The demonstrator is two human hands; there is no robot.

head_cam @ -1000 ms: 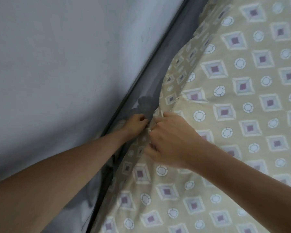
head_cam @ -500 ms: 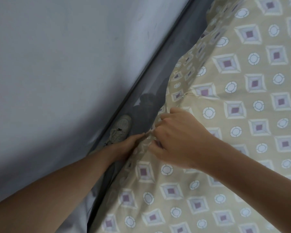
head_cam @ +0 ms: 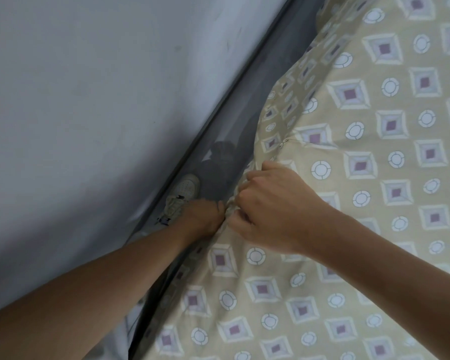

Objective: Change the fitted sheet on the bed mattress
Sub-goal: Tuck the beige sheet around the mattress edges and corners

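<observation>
The fitted sheet (head_cam: 348, 229), beige and printed with purple-centred diamonds and pale rings, covers the right and lower part of the view, lying over the bed mattress; the mattress itself is hidden beneath it. The sheet's edge runs diagonally from the lower left up to the upper right, and it is bunched into folds where the two hands meet near the middle of the picture.

The right hand (head_cam: 273, 214) sits on top of the sheet at that edge. Its grip is closed: the fingers are curled tightly with the knuckles up, gathering a wad of the fabric's border between fingers and palm. The left hand (head_cam: 200, 216) comes in from the lower left, lower than the right and just beside it, touching the same bunched border. Its fingertips disappear into the folds, so its grip looks closed round the edge of the sheet, though how far the fingers curl cannot be told. The two hands are almost touching, with only the crumpled hem between them.

Left of the sheet's edge a dark grey strip (head_cam: 234, 120), perhaps netting or fabric, runs along the same diagonal. Through the gap beside the left hand a pale lace-up sneaker (head_cam: 183, 192) shows, lying below. Beyond the strip a plain whitish wall (head_cam: 89, 100) fills the upper left of the view
</observation>
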